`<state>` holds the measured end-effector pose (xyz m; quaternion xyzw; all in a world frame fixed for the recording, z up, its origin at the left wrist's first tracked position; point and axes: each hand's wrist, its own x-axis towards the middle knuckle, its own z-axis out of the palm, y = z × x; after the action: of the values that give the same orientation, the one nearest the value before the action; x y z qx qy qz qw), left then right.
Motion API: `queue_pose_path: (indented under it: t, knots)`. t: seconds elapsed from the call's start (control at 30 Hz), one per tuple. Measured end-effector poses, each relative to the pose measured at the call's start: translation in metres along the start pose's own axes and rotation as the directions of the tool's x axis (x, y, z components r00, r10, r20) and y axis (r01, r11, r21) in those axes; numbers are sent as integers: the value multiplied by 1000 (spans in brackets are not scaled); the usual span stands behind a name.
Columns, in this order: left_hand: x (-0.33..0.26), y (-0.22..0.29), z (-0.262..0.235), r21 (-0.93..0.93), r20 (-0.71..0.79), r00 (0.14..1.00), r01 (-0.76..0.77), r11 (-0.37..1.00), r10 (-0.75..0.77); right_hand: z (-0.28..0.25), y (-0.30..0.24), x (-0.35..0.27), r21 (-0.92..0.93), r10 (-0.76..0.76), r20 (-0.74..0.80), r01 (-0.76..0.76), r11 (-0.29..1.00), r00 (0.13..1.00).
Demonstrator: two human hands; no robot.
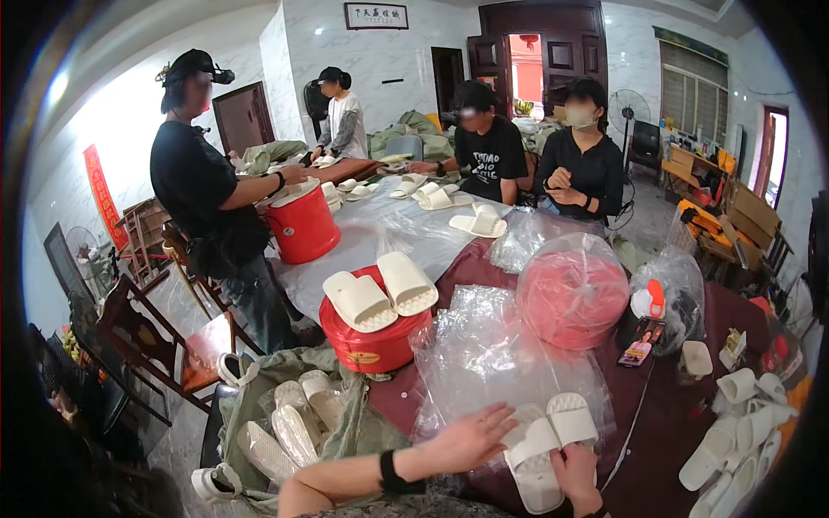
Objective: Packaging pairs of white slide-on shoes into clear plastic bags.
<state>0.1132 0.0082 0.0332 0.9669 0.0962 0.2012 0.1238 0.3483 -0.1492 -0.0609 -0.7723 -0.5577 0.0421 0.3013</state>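
Observation:
A pair of cream slippers lies before me at the lower right, the left slipper point(533, 457) beside the right slipper point(572, 420). My right hand point(577, 473) is closed round the heel end of the right slipper; its fingers are partly hidden. With fingers stretched out, my left hand point(473, 438) hovers at or just touches the left slipper's edge, above clear plastic bags point(475, 371); contact I cannot tell. Another pair of cream slippers point(406, 283) rests on a red round container point(367, 350) just beyond.
A green sack point(233, 432) of slippers stands at my left, loose slippers point(734, 432) lie at the right. A plastic-wrapped red bundle point(574, 289), a phone point(642, 342) and a plastic cup point(694, 360) sit on the dark red cloth. Several people work round the table's far side.

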Motion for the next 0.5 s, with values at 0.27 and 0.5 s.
queue_pose_path:
  t: [0.27,0.5]
  knots:
    - [-31,5,82,174,84,961,245,954,-263,-21,-6,-10,28,7,-39,-6,1000,999]
    - [4,-17,-18,-263,-156,941,254,931,-301,-20,3,-13,10,127,-41,-126,992,991]
